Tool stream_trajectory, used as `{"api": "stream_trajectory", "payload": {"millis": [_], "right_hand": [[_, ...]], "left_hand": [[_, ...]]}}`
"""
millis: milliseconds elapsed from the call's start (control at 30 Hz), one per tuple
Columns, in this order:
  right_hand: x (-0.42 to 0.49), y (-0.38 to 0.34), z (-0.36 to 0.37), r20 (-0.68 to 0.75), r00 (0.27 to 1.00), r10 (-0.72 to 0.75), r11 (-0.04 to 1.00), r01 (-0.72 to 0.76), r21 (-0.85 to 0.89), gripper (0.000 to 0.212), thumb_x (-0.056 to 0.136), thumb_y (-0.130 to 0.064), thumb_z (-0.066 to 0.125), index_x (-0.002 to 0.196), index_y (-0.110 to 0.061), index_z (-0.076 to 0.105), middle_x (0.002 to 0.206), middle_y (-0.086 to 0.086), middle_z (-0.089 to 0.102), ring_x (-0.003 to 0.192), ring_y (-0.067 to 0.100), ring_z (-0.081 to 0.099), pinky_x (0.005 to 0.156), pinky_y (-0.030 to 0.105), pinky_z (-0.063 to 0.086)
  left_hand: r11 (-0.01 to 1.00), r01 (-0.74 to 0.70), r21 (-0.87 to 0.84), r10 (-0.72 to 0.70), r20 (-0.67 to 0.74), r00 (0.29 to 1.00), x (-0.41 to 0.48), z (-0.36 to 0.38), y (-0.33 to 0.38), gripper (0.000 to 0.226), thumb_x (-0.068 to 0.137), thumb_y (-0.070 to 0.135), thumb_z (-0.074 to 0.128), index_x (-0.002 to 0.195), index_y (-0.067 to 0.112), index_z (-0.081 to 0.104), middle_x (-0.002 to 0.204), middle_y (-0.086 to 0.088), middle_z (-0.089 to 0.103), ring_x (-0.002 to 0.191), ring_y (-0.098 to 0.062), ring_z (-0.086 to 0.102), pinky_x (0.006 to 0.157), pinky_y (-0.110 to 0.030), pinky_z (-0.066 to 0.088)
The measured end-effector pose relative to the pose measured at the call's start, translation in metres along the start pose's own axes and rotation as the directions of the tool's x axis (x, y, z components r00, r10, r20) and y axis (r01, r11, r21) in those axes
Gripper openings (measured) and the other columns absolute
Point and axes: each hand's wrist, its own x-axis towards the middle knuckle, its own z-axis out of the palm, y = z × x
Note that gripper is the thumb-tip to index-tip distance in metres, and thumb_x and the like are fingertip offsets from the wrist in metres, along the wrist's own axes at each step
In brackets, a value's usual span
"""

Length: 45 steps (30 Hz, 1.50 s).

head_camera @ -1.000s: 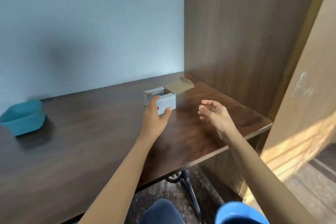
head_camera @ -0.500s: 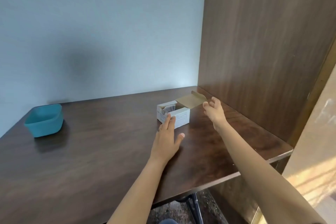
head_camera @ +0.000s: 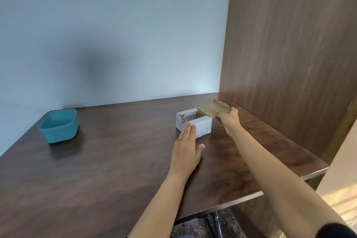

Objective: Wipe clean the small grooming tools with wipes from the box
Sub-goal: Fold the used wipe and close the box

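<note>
While our left hand is lying flat on the surface, fingers straight and their tips touching the near face of the box, our right hand is reaching past the box's right end. It is pinching the brown lid flap between thumb and curled fingers, holding it folded back from the opening. The box is sitting upright near the far right corner of the surface. Inside it, at its left end, we are seeing what look like small printed sachets — presumably the wipes, though they are too small to read.

Well to the left of the box a teal tub is standing by itself. We are not able to see into it, so we cannot tell whether the grooming tools are lying there; no tool is showing anywhere around the box.

We are judging the task to be at its very start: the box is open, but no wipe is out, nothing is in hand to be cleaned, and no wiping is under way. What is remaining is nearly everything — drawing a wipe, fetching each tool, rubbing it clean.
</note>
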Motion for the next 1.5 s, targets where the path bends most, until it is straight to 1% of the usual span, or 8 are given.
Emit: {"api": "stream_trajectory", "payload": {"millis": [133,300,367,467,567,800,1167,1500], "right_hand": [[-0.014,-0.017,0.001,-0.014,0.952,-0.306,0.935,0.298,-0.195,0.07,0.08,0.004,0.058,0.142,-0.017,0.033,0.108,0.002,0.051,0.089,0.016,0.052,0.064,0.016,0.041],[-0.04,-0.021,0.006,0.266,0.716,-0.646,0.636,0.697,-0.331,0.056,0.087,-0.006,0.057,0.14,-0.014,0.039,0.122,0.0,0.056,0.104,0.02,0.057,0.089,0.027,0.047],[-0.047,-0.018,0.008,0.409,0.623,-0.667,0.506,0.781,-0.366,0.054,0.089,-0.006,0.054,0.141,-0.012,0.039,0.136,0.004,0.052,0.122,0.021,0.05,0.102,0.03,0.041],[-0.055,-0.012,0.013,0.575,0.501,-0.646,0.319,0.862,-0.393,0.055,0.086,-0.001,0.05,0.14,-0.01,0.041,0.139,0.009,0.049,0.128,0.024,0.046,0.106,0.024,0.033],[-0.06,-0.002,0.017,0.682,0.426,-0.594,0.141,0.89,-0.433,0.055,0.084,-0.004,0.048,0.137,-0.014,0.044,0.143,0.009,0.048,0.129,0.029,0.046,0.106,0.04,0.036],[-0.066,0.009,0.016,0.722,0.409,-0.558,0.039,0.882,-0.469,0.042,0.092,-0.016,0.042,0.133,-0.021,0.051,0.143,0.001,0.049,0.132,0.021,0.043,0.1,0.04,0.037],[-0.07,0.009,0.015,0.694,0.457,-0.557,0.115,0.87,-0.48,0.045,0.092,-0.008,0.045,0.135,-0.02,0.05,0.14,0.0,0.052,0.133,0.021,0.043,0.102,0.038,0.036],[-0.07,-0.004,0.022,0.687,0.52,-0.508,0.148,0.838,-0.525,0.037,0.09,-0.01,0.049,0.123,-0.02,0.061,0.118,0.005,0.067,0.11,0.027,0.059,0.089,0.037,0.047]], "left_hand": [[1.0,0.005,0.004,-0.005,-0.009,1.0,0.001,0.002,-0.001,0.069,0.096,0.034,0.05,0.151,0.009,0.016,0.16,-0.004,0.01,0.148,-0.017,0.012,0.116,-0.027,0.018],[0.997,0.034,-0.064,-0.033,0.014,0.999,0.0,0.003,-0.003,0.072,0.097,0.035,0.047,0.152,0.01,0.009,0.161,-0.003,0.005,0.148,-0.013,0.005,0.116,-0.021,0.01],[0.996,0.035,-0.086,-0.033,0.021,0.999,-0.001,0.002,-0.002,0.072,0.097,0.034,0.048,0.152,0.009,0.009,0.161,-0.004,0.007,0.148,-0.014,0.007,0.117,-0.024,0.014],[0.996,0.037,-0.083,-0.035,0.024,0.999,-0.002,0.001,-0.001,0.072,0.097,0.032,0.049,0.152,0.008,0.009,0.16,-0.006,0.009,0.148,-0.016,0.009,0.118,-0.029,0.018],[0.997,0.048,-0.064,-0.047,0.027,0.999,-0.002,0.002,-0.002,0.073,0.097,0.034,0.047,0.153,0.01,0.007,0.16,-0.006,0.009,0.148,-0.015,0.009,0.116,-0.029,0.02],[0.996,0.051,-0.074,-0.05,0.014,0.999,-0.002,0.002,-0.001,0.072,0.096,0.033,0.05,0.152,0.009,0.012,0.159,-0.009,0.014,0.147,-0.017,0.013,0.116,-0.03,0.022],[0.995,0.059,-0.083,-0.058,0.012,0.998,-0.002,0.001,0.001,0.073,0.094,0.03,0.054,0.152,0.01,0.014,0.159,-0.009,0.018,0.146,-0.019,0.02,0.115,-0.033,0.026],[0.995,0.064,-0.073,-0.063,0.013,0.998,-0.003,-0.001,0.001,0.072,0.094,0.029,0.053,0.151,0.008,0.015,0.158,-0.009,0.019,0.145,-0.021,0.024,0.112,-0.033,0.028]]}}
